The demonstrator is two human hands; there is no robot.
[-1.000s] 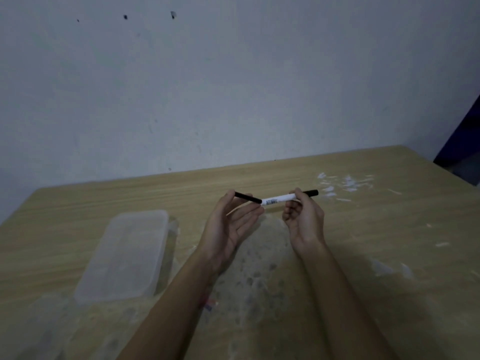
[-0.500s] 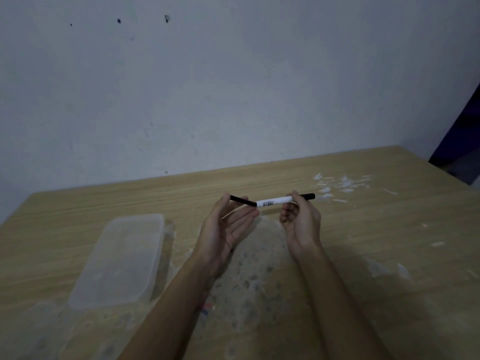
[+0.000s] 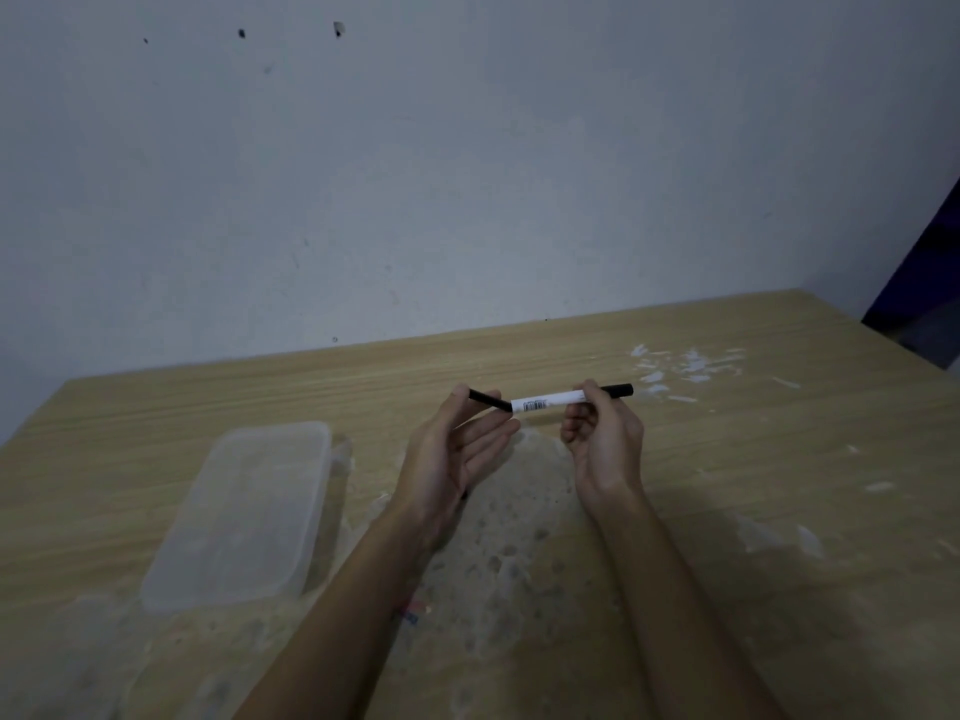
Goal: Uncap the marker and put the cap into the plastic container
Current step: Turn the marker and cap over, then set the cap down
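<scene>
My right hand (image 3: 602,439) grips the marker (image 3: 545,403) above the tabletop (image 3: 779,511); my left hand (image 3: 452,454) pinches its cap (image 3: 488,400), seemingly not yet off. Pulling it and dropping it into the plastic container (image 3: 249,511) remain.

L hand (image 3: 457,452): palm up, thumb+fingers pinch cap (image 3: 491,400) | R hand (image 3: 605,441): fingers curled, grips marker (image 3: 545,402)

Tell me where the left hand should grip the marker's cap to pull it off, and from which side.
Pinch the black cap at the left end of the marker across its round sides, the left hand coming from the left. The marker lies nearly level, and the right hand holds its white barrel, so a straight leftward pull should probably free it.
</scene>
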